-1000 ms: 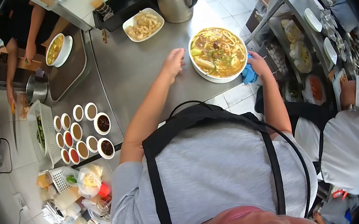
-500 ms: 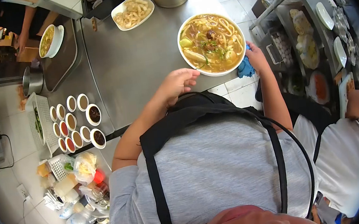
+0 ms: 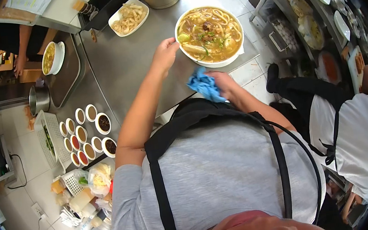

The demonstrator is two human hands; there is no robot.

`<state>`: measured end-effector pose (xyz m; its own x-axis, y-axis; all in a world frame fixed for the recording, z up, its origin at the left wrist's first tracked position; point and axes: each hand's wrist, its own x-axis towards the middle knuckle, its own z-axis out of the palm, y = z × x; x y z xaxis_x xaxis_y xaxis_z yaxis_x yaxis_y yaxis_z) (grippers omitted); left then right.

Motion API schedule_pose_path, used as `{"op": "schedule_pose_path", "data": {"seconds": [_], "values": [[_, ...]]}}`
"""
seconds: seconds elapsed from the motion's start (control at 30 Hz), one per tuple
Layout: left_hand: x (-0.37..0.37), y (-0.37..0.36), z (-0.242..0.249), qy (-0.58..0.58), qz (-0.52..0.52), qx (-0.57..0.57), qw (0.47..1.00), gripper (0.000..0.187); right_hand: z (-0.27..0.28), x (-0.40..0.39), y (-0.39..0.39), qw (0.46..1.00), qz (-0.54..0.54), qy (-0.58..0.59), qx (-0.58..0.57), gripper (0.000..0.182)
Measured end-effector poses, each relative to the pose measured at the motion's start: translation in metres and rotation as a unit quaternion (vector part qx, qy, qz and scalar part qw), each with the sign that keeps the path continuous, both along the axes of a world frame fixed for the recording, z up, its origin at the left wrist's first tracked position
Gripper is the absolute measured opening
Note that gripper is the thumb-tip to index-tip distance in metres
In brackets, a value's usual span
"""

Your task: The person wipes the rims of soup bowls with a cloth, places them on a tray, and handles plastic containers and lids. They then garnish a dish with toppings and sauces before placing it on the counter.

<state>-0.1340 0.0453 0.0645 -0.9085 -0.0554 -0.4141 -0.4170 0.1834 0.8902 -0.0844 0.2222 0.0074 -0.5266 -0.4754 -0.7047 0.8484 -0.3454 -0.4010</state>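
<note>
While the left hand (image 3: 165,53) curls its fingers against the rim of the noodle bowl (image 3: 209,35), the right hand (image 3: 222,81) bunches a blue cloth (image 3: 203,85) tight, just below that bowl. Broth, noodles and greens fill it. Beyond the left fingers sits a white dish of fried pieces (image 3: 129,16); below them, small sauce cups (image 3: 87,133) crowd the steel counter (image 3: 133,70). No writing is readable.
</note>
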Motion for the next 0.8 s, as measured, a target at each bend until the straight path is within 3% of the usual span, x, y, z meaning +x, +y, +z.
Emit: {"op": "schedule_pose_path", "data": {"seconds": [0.07, 0.27, 0.5, 0.6, 0.67, 0.8], "values": [[0.004, -0.002, -0.001, -0.003, 0.000, -0.001, 1.000, 0.039, -0.011, 0.001, -0.020, 0.993, -0.053, -0.010, -0.109, 0.013], [0.022, -0.021, -0.006, -0.016, 0.023, 0.006, 1.000, 0.037, 0.002, 0.005, -0.035, 0.979, -0.175, 0.051, -0.088, 0.014], [0.029, -0.039, -0.012, -0.021, 0.030, 0.012, 0.999, 0.042, 0.028, 0.013, -0.027, 0.980, -0.130, 0.069, -0.134, 0.022], [0.028, -0.042, -0.012, -0.019, 0.034, 0.017, 0.999, 0.041, 0.064, 0.019, -0.003, 0.976, -0.148, 0.084, -0.133, 0.026], [0.026, -0.042, -0.013, -0.019, 0.041, 0.025, 0.999, 0.041, 0.062, 0.008, 0.028, 0.964, -0.164, 0.136, -0.159, 0.030], [0.017, -0.034, -0.015, -0.016, 0.038, 0.044, 0.998, 0.041, 0.058, -0.020, 0.086, 0.955, -0.162, 0.232, -0.090, 0.036]]}}
